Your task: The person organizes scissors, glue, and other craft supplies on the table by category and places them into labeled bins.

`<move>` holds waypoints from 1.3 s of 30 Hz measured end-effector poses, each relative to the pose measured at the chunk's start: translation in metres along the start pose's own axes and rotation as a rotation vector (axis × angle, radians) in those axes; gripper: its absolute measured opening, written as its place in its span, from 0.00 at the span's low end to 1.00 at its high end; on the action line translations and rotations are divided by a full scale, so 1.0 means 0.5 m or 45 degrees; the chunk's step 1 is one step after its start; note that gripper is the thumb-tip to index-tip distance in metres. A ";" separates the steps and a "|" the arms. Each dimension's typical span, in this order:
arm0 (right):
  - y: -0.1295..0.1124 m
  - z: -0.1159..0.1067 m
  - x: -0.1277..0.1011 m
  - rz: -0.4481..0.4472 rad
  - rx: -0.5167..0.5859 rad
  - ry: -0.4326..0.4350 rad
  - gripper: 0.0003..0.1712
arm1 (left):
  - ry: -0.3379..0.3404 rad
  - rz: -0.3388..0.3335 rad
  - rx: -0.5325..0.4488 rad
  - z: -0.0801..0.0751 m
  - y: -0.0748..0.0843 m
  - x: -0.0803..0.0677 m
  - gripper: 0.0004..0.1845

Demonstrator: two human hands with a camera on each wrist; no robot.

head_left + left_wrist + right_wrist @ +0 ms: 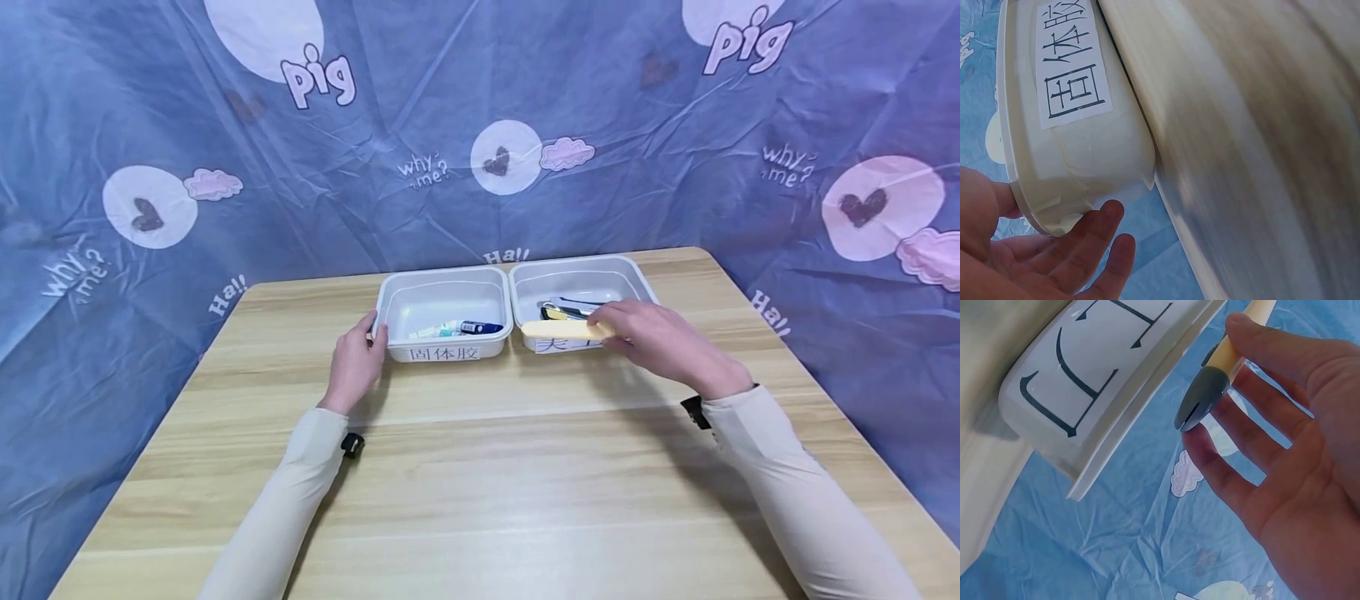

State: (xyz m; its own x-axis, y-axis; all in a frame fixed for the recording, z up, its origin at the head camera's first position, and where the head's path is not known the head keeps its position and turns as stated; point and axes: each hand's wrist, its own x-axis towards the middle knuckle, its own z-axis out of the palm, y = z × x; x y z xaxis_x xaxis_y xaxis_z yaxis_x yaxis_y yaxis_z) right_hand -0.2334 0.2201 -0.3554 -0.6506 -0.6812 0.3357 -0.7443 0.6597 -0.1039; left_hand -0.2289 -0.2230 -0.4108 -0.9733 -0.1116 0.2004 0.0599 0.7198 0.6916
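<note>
Two white bins stand side by side at the table's far edge. My left hand [356,358] rests against the front left corner of the left bin [401,350], which bears a paper label. In the left wrist view its fingers [1091,250] lie fairly straight under that corner of the left bin [1104,150]. Glue sticks [457,327] lie inside this bin. My right hand [652,337] pinches a yellow utility knife [558,330] over the front rim of the right bin [577,261]. The right wrist view shows the knife [1222,362], with its grey end, between thumb and fingers [1260,431] beside the labelled bin [1104,356].
Several dark tools [566,311] lie in the right bin. The wooden table [480,467] stretches bare toward me. A blue patterned cloth [150,167] hangs behind and around the table on all far sides.
</note>
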 end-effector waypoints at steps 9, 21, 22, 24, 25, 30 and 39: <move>0.012 -0.006 -0.003 -0.003 -0.008 0.050 0.19 | -0.001 0.005 0.010 0.001 -0.001 0.000 0.29; 0.033 -0.005 -0.007 0.005 0.015 0.146 0.18 | 0.006 0.002 0.018 0.003 -0.005 0.000 0.28; 0.035 -0.005 -0.007 0.009 0.016 0.147 0.18 | 0.005 0.001 0.017 0.003 -0.005 0.000 0.28; 0.039 -0.005 -0.007 0.017 0.017 0.153 0.18 | 0.005 0.002 0.015 0.003 -0.004 0.001 0.28; 0.041 -0.004 -0.007 0.023 0.016 0.154 0.18 | 0.005 0.002 0.013 0.004 -0.004 0.002 0.28; 0.051 -0.001 -0.007 0.053 0.000 0.157 0.18 | 0.008 0.009 0.006 0.004 -0.003 0.003 0.28; 0.057 0.006 -0.008 0.048 0.020 0.207 0.19 | 0.010 0.015 0.007 0.003 -0.002 0.002 0.28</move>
State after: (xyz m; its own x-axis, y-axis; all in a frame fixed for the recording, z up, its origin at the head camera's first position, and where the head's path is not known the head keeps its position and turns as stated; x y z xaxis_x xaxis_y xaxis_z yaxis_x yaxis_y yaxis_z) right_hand -0.2526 0.2405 -0.3623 -0.6459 -0.5952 0.4780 -0.7231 0.6778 -0.1332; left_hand -0.2304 -0.2229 -0.4122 -0.9708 -0.1086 0.2139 0.0699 0.7249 0.6853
